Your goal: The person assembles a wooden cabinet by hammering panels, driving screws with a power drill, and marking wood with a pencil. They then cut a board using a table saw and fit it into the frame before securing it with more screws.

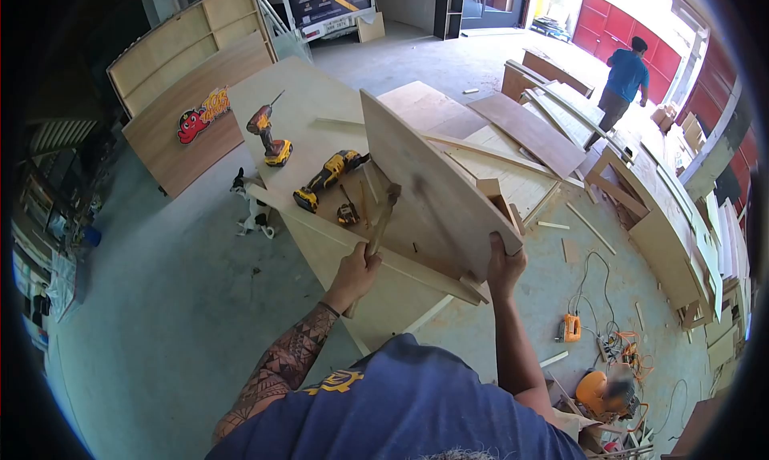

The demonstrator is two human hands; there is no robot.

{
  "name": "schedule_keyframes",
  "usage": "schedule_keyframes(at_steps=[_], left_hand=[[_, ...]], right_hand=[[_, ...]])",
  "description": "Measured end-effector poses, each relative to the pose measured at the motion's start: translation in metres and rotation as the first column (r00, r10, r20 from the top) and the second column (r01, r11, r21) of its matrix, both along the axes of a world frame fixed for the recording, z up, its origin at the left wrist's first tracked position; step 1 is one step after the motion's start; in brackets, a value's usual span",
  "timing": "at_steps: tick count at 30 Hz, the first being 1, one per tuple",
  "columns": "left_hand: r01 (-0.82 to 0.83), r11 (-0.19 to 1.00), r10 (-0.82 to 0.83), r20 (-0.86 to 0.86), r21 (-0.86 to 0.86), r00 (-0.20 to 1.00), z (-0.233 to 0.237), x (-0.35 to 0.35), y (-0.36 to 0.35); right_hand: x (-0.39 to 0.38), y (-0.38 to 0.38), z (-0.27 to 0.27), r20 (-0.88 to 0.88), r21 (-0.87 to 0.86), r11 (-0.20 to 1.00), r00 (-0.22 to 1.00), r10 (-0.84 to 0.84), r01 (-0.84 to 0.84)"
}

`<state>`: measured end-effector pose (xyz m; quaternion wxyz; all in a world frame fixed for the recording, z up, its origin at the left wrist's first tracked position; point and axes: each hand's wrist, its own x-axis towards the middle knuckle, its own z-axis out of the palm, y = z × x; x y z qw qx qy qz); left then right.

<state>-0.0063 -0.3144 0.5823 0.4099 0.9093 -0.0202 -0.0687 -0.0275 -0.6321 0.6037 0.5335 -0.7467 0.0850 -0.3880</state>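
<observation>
— First item?
— Hammer: left hand closed round its handle, head raised beside the plywood panel.
— The panel?
— Tilted on the workbench; right hand clamps its near edge. Not yet standing unaided, so I'd judge the fixing unfinished.
— Lettering?
— Red-and-yellow sign, unreadable. Yellow drill, no brand legible.

A panel stands tilted on the near end of the worktable, with the right hand on its near corner and the left hand just to the left, gripping a hammer that points up toward the panel. Left of the panel, one drill lies on the worktable and another drill stands behind it. A jigsaw lies on the floor to the right.
</observation>
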Motion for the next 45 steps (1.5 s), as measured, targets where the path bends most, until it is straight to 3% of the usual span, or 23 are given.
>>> schedule_keyframes(at_steps=[3,8,10,13,15,16,18,20,21,22,23,24,26,27,29,30,32,34,36,37,40,43,45], left_hand=[[0.032,0.999,-0.032,0.056,0.014,0.998,-0.011,0.003,0.007],[0.107,0.992,-0.112,0.072,0.073,0.991,-0.032,0.024,0.005],[0.121,0.99,-0.125,0.054,0.067,0.991,-0.045,0.042,-0.003],[0.108,0.993,-0.116,0.208,0.049,0.971,-0.069,0.077,-0.019],[0.113,0.988,-0.092,0.19,-0.105,0.978,-0.085,0.097,-0.03],[0.16,0.98,-0.144,0.133,-0.117,0.981,-0.078,0.101,-0.032],[0.178,0.973,-0.174,0.041,-0.149,0.984,-0.058,0.097,-0.029],[0.241,0.901,-0.106,0.354,-0.361,0.929,-0.045,0.087,-0.021],[0.214,0.903,-0.082,0.34,-0.373,0.937,-0.033,0.072,-0.011],[0.254,0.568,-0.259,0.123,-0.783,0.958,-0.017,0.053,-0.002],[0.09,0.102,-0.495,0.028,-0.991,0.868,-0.012,0.035,0.005],[0.082,0.099,-0.474,0.025,-0.992,0.88,-0.025,0.017,0.011],[0.127,-0.136,-0.552,0.182,-0.982,0.813,-0.059,-0.024,0.024],[0.127,-0.134,-0.54,0.18,-0.983,0.822,-0.043,-0.049,0.03],[-0.132,-0.062,-0.243,-0.113,-0.989,0.963,0.015,-0.099,0.044],[-0.139,-0.079,-0.262,-0.113,-0.987,0.958,0.016,-0.107,0.061],[-0.192,0.363,0.003,-0.205,-0.912,0.979,0.002,-0.12,0.098],[-0.258,0.172,0.183,-0.227,-0.951,0.957,-0.013,-0.13,0.143],[-0.284,0.157,0.278,-0.234,-0.946,0.932,0.001,-0.142,0.204],[-0.307,0.193,0.337,-0.231,-0.932,0.913,0.007,-0.152,0.239],[-0.351,0.224,0.377,-0.251,-0.909,0.891,0.041,-0.179,0.328],[-0.402,0.378,0.343,-0.277,-0.834,0.897,0.052,-0.192,0.38],[-0.472,0.399,0.353,-0.343,-0.786,0.87,0.018,-0.184,0.404]], right_hand=[[0.012,-0.005,0.004,0.127,-0.006,0.993,0.985,-0.114,0.116],[-0.02,-0.028,0.044,0.061,-0.097,0.982,0.986,-0.158,0.163],[-0.033,-0.041,0.049,0.161,0.075,0.97,0.957,-0.241,0.231],[-0.055,-0.097,0.02,0.354,0.197,0.97,0.912,-0.208,0.145],[-0.089,-0.076,0.06,0.345,0.497,0.868,0.92,-0.187,-0.01],[-0.105,-0.061,0.084,0.268,0.67,0.743,0.929,-0.255,0.011],[-0.142,-0.081,0.071,0.19,0.694,0.72,0.967,-0.17,-0.01],[-0.175,-0.082,0.057,0.145,0.708,0.706,0.983,-0.11,-0.025],[-0.189,-0.081,0.048,0.111,0.727,0.686,0.985,-0.134,0.011],[-0.195,-0.08,0.044,0.082,0.745,0.665,0.984,-0.156,0.044],[-0.198,-0.074,0.04,0.074,0.74,0.672,0.989,-0.131,0.034],[-0.2,-0.059,0.037,0.038,0.783,0.621,0.993,-0.108,0.038],[-0.2,-0.025,0.033,-0.024,0.875,0.482,0.998,-0.055,0.048],[-0.196,-0.022,0.025,-0.026,0.875,0.482,0.999,-0.04,0.042],[-0.192,-0.018,-0.013,0.04,0.898,0.415,0.969,0.245,-0.143],[-0.185,-0.01,-0.033,0.0,0.879,0.458,0.961,0.278,-0.132],[-0.167,0.037,-0.039,-0.051,0.865,0.479,0.927,0.372,-0.145],[-0.162,0.1,-0.036,-0.01,0.899,0.387,0.873,0.487,-0.206],[-0.164,0.161,-0.046,0.117,0.926,0.237,0.821,0.558,-0.293],[-0.171,0.193,-0.051,0.18,0.927,0.169,0.794,0.58,-0.334],[-0.199,0.287,-0.081,0.024,0.971,0.159,0.733,0.68,-0.179],[-0.223,0.327,-0.082,-0.102,0.989,0.14,0.462,0.881,-0.048],[-0.225,0.342,-0.152,-0.052,0.999,0.04,0.415,0.908,0.037]])
